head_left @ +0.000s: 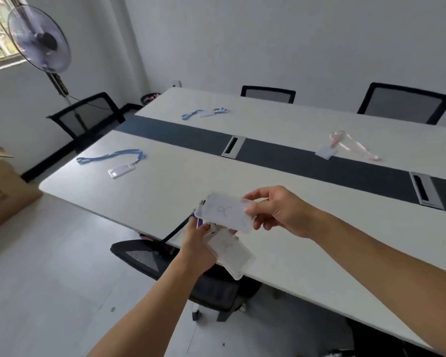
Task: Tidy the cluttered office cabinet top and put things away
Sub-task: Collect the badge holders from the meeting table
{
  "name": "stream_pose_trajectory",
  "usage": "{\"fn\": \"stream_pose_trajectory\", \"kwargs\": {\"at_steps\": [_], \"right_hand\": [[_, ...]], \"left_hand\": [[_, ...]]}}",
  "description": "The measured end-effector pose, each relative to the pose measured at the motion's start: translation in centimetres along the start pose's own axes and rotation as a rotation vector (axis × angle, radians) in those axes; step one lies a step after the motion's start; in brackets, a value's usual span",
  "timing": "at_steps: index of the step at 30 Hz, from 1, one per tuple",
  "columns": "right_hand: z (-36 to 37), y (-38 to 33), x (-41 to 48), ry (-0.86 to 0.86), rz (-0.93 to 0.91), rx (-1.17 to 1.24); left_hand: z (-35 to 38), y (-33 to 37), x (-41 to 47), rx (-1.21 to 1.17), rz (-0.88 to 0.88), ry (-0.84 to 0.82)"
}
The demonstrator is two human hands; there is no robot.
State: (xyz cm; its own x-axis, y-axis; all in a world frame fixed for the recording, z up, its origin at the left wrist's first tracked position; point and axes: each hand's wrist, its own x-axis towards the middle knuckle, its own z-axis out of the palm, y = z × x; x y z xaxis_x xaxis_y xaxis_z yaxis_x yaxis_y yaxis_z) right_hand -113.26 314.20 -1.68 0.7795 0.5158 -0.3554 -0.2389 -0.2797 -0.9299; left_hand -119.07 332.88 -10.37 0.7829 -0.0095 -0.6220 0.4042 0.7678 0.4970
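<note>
Each hand (276,212) pinches badge holder (227,213) (both clear).

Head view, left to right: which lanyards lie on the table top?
Near blue lanyard → far blue lanyard → pink lanyard. Left out as held: the lower badge holder in the left hand, the upper badge holder in the right hand.
</note>
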Motion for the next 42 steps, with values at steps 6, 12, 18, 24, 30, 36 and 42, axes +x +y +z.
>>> {"fn": "stream_pose_trajectory", "kwargs": {"at_steps": [6,12,18,24,30,36,42], "right_hand": [[3.3,3.8,0.9,0.072,0.151,0.022],[5.5,5.2,3.2,0.082,0.214,0.175],[6.4,6.7,7.2,-0.121,0.263,0.051],[4.1,9.7,15.1,-0.06,0.333,-0.102],[1.8,13.4,25.4,0.174,0.411,-0.657],[5.7,16.0,29.8,0.204,0.454,-0.974],[7.4,16.2,31.6,0.287,0.465,-0.787]], "left_hand": [[-2.5,3.9,-0.9,-0.215,0.128,-0.034],[-3.5,4.5,-1.1,-0.306,0.13,-0.055],[-5.2,5.8,0.7,-0.024,0.112,0.045],[-7.2,8.1,3.4,-0.098,0.129,0.27],[-9.3,10.2,3.8,-0.129,0.13,0.404],[-11.4,10.0,1.8,-0.161,0.152,0.474],[-15.0,12.0,-0.6,-0.224,0.219,0.494]]}}
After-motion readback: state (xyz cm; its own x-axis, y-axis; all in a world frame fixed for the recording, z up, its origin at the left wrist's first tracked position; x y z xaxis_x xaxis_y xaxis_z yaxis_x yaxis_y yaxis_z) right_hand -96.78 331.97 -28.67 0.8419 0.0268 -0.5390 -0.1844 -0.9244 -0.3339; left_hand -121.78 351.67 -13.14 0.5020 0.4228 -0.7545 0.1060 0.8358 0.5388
